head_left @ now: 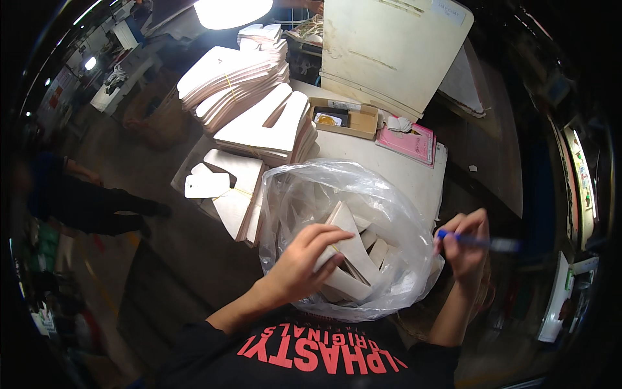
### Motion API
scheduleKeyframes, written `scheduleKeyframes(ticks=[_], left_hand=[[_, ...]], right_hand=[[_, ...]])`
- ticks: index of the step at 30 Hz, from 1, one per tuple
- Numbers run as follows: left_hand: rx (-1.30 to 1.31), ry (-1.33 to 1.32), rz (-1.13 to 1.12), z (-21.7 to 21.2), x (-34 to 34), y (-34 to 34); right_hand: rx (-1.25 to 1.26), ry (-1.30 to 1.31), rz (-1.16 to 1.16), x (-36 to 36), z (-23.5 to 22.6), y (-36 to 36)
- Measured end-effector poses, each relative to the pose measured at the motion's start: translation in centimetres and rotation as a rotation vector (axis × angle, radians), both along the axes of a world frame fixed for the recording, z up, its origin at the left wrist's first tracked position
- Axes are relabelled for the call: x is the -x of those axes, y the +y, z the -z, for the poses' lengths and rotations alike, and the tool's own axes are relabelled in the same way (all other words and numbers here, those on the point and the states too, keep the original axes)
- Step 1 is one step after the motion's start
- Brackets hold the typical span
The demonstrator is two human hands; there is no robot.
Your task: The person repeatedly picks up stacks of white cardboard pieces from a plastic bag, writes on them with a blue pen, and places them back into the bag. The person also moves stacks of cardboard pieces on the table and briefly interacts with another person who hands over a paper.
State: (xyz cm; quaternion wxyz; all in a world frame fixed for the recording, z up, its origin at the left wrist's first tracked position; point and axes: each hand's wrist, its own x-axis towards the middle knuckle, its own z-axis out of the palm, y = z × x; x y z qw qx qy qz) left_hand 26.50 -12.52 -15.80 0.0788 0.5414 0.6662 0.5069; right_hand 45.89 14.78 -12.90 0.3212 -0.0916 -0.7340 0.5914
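Note:
My left hand [304, 259] reaches into a clear plastic bag [304, 188] and grips a pale cardboard cut-out piece [353, 249] that lies among several similar pieces in the bag. My right hand [468, 243] is at the bag's right edge and holds a blue pen [479, 242] pointing right. The bag rests on a white table [402, 172] just in front of me.
Bundled stacks of cut cardboard shapes [259, 123] cover the table's left side. A small open cardboard box [343, 120] and a pink booklet [409, 141] lie behind the bag. A large cream board [389, 52] leans at the back. Another person [78, 194] stands at the left.

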Motion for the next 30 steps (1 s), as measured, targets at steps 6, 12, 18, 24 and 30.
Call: scheduleKeyframes(ticks=[6, 12, 18, 24, 30], left_hand=[[-0.082, -0.116, 0.287, -2.0, -2.6, -0.3], [-0.003, -0.048, 0.374, -0.5, -0.8, -2.6], [0.256, -0.759, 0.303, 1.1, 3.1, -6.6], [-0.029, -0.65, -0.039, 8.6, 1.8, -3.6], [-0.029, -0.719, -0.003, 12.8, 1.1, -1.6]], right_hand=[[-0.329, -0.24, -0.444, 4.0, -3.6, -9.1], [-0.351, -0.329, -0.537, 4.9, -2.0, -10.3], [0.279, 0.076, -0.289, 4.0, -4.5, -8.3], [0.004, -0.155, -0.128, 8.1, 0.2, -10.1], [0.068, -0.299, -0.204, 12.9, 7.1, -9.5]])
